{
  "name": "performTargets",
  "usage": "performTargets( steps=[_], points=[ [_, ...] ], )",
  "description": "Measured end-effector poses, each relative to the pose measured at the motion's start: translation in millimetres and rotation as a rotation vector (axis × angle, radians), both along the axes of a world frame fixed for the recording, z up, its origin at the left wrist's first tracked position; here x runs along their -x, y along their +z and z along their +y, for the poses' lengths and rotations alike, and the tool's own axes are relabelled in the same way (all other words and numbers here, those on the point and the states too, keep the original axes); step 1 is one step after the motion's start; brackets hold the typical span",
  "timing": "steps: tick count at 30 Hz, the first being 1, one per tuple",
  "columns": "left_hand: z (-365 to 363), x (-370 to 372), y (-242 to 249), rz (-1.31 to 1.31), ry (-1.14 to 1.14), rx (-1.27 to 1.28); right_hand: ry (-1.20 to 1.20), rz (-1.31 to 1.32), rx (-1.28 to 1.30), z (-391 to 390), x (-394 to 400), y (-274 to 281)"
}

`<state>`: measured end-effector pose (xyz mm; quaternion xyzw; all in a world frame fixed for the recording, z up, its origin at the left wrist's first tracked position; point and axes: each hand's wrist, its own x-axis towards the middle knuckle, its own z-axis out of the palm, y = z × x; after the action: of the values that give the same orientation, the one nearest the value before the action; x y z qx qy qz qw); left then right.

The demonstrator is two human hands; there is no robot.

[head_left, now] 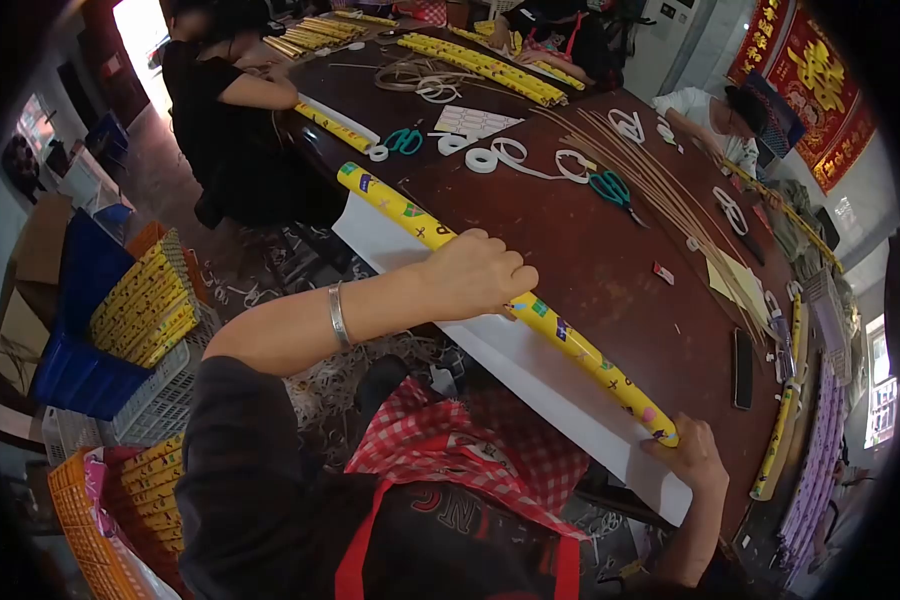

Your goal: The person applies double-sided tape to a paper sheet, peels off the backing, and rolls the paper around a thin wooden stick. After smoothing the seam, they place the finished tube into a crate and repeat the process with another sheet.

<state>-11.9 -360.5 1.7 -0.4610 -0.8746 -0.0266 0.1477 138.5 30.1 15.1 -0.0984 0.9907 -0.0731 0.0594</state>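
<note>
A long yellow patterned roll (490, 275) is being rolled up with a white paper sheet (530, 375) at the near edge of the dark bench (590, 260). The left hand (475, 275) is laid palm-down over the roll's middle, fingers curled around it. The right hand (695, 455) is pressed against the roll's right end, fingers partly closed on it. The wrapping step appears to be in hand; an even forward roll with both hands seems called for next. Farther across the bench, tape rings (482, 160), scissors (610, 187) and thin sticks (660, 190) are seen.
</note>
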Motion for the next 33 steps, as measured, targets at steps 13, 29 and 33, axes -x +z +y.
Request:
performTargets(
  steps=[13, 29, 33],
  points=[
    [-5.9, -0.9, 7.6, 0.189, -0.048, -0.088, 0.013, -0.036, 0.029, -6.2, -0.1, 10.2],
    [-3.7, -5.3, 20.9, -0.235, 0.041, 0.009, -0.025, 0.1, -0.113, 0.0, 1.8, 17.8],
    [-0.4, -11.1, 41.8, -0.543, 0.126, 0.15, -0.013, 0.204, -0.095, -4.8, -0.5, 25.8]
  ],
)
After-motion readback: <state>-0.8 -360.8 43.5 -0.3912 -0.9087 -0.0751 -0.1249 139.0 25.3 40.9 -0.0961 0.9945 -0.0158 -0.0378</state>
